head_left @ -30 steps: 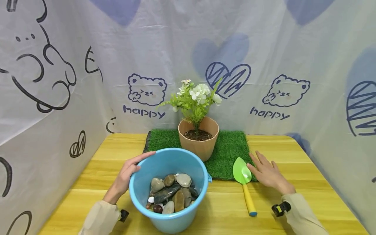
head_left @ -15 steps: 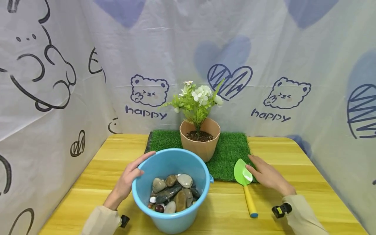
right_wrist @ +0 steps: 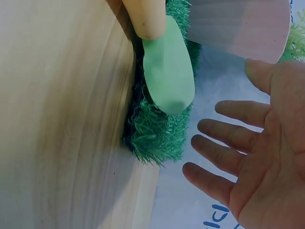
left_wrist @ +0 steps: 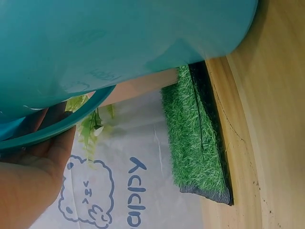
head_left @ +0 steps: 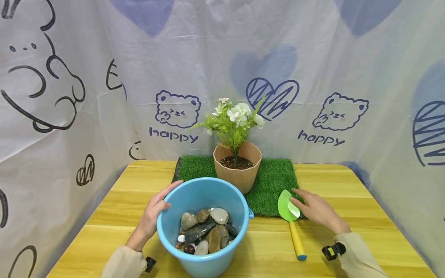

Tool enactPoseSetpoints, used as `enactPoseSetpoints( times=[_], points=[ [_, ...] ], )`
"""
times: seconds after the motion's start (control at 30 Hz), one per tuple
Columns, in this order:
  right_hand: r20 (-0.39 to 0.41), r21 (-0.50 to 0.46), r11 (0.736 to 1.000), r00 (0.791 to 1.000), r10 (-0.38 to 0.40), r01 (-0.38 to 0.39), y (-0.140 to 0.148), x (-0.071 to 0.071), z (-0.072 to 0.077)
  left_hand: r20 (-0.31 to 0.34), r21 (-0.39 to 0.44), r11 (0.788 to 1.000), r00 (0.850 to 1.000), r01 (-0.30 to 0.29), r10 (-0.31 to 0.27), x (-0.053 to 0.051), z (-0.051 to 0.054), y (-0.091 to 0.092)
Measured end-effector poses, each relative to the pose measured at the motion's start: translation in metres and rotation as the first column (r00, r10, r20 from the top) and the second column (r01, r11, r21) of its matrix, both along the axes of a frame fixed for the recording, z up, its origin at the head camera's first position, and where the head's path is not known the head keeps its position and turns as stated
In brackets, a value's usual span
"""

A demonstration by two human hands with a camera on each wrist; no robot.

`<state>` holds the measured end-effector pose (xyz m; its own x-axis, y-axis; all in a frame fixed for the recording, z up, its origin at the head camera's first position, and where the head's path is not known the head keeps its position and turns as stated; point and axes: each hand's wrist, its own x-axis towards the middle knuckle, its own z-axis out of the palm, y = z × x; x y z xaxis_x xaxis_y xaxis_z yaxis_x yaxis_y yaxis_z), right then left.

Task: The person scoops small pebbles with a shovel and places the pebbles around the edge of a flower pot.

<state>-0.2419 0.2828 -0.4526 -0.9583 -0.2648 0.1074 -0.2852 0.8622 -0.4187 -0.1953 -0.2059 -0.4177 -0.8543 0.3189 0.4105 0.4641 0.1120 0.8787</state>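
A light blue bucket [head_left: 201,266] stands in front of me, holding several smooth stones [head_left: 199,231] in brown, grey and white. My left hand [head_left: 153,212] grips its left rim, thumb at the edge. In the left wrist view a curved blue strip [left_wrist: 62,126] of the bucket crosses in front of the fingers. To the right lies a garden trowel [head_left: 295,239], with a green blade and a yellow grip, its blade over the grass mat's edge. My right hand [right_wrist: 271,148] hovers beside and above that blade, its fingers spread and holding nothing.
Behind the bucket, a peach flowerpot [head_left: 238,177] with dark soil and a white-flowered plant [head_left: 236,119] stands on a green artificial grass mat [head_left: 274,173]. The wooden table [head_left: 330,185] is bordered by a printed white curtain [head_left: 215,58] at the back and sides.
My right hand has shifted slightly lower, its fingers closer together in the head view. The left hand stays on the bucket rim. Bucket, trowel and pot keep their places; the view moved slightly.
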Motion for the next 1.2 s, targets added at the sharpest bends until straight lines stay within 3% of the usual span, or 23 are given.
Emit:
enactPoseSetpoints(
  times=[0.63, 0.97, 1.07, 1.2],
  points=[
    [-0.065, -0.006, 0.998, 0.996, 0.061, -0.061, -0.004, -0.002, -0.005, 0.004, 0.014, 1.0, 1.0, 0.02, -0.02, -0.012, -0.002, 0.021],
    [0.055, -0.012, 0.996, 0.995, 0.086, -0.085, -0.004, 0.004, -0.009, -0.009, 0.021, 0.999, 0.999, 0.032, -0.032, -0.017, -0.002, 0.031],
    [0.102, -0.013, 0.993, 0.988, 0.117, -0.116, -0.002, 0.005, -0.012, -0.018, 0.015, 0.999, 0.999, 0.029, -0.029, -0.018, -0.001, 0.035],
    [0.203, -0.038, 0.985, 0.963, 0.175, -0.171, 0.0, 0.008, -0.016, -0.03, 0.003, 1.0, 0.999, 0.027, -0.027, -0.019, -0.003, 0.039]
  ],
)
